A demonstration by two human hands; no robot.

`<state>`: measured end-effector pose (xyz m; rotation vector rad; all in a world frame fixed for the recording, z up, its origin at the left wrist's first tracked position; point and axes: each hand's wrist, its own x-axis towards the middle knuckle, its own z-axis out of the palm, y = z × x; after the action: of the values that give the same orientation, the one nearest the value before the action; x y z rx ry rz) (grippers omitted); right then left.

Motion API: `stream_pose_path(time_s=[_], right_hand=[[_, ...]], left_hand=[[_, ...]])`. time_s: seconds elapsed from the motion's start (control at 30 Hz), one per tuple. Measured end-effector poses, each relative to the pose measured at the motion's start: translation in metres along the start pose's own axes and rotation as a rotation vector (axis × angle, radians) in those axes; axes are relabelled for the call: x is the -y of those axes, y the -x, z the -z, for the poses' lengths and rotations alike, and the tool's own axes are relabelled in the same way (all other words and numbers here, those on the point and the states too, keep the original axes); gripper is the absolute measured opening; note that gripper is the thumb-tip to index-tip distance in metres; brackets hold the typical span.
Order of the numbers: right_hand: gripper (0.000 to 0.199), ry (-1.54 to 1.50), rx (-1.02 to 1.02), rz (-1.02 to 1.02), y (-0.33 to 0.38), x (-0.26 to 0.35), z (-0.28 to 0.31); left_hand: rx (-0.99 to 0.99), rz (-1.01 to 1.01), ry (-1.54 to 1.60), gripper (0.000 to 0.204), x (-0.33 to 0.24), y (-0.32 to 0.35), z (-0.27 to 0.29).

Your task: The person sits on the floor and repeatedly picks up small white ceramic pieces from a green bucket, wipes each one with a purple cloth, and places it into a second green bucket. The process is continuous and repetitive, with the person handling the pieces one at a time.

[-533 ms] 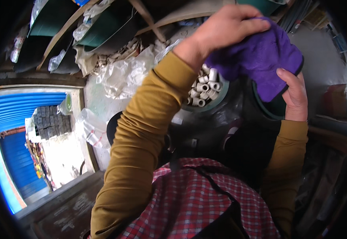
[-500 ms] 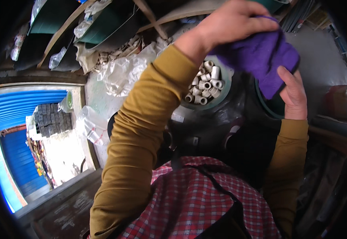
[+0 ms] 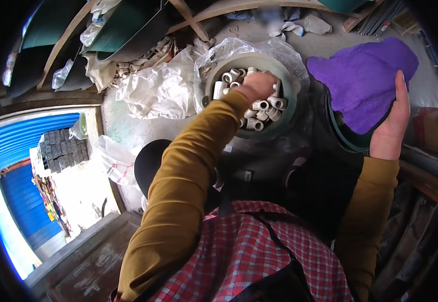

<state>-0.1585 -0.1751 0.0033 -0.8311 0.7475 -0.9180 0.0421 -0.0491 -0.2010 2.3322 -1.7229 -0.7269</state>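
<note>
My left hand (image 3: 259, 85) reaches down among white pipe fittings (image 3: 261, 105) in a round greenish basin (image 3: 290, 95). Its fingertips are hidden and blurred, so whether they grip a fitting does not show. A purple cloth (image 3: 362, 75) drapes over my right hand (image 3: 392, 123), whose thumb stands up along the cloth's right edge while the other fingers are covered. Beneath the cloth, the rim of a dark green bucket (image 3: 337, 128) shows to the right of the basin.
Clear plastic sheeting (image 3: 292, 53) surrounds the basin, and a crumpled whitish bag (image 3: 153, 95) lies to its left. Large dark green tubs (image 3: 128, 35) rest in wooden racking at the far left. A doorway at left shows dark stacked blocks (image 3: 64, 150) outside.
My left hand has let go of the purple cloth and moved down into the basin of fittings. My right hand has shifted slightly right with the cloth, which now hangs spread out.
</note>
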Motion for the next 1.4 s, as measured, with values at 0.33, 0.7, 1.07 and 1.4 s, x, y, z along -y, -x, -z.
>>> stream_pose_path(time_s=[0.33,0.7,1.07,1.4], right_hand=[[0.041,-0.018,0.175,-0.047,-0.011,-0.014,0.007],[0.042,0.366,0.485,0.043,0.015,-0.02,-0.004],[0.021,0.492,0.583,0.822,0.047,-0.034,-0.069],[0.024,0.514,0.553,-0.301,0.02,-0.054,-0.078]], left_hand=[[0.123,0.076,0.064,0.027,-0.015,-0.013,-0.046],[0.001,-0.142,1.291,0.04,-0.06,0.055,0.16],[-0.33,-0.15,1.332,0.045,-0.115,0.129,0.169],[-0.66,-0.579,-0.238,0.04,-0.08,0.138,0.157]])
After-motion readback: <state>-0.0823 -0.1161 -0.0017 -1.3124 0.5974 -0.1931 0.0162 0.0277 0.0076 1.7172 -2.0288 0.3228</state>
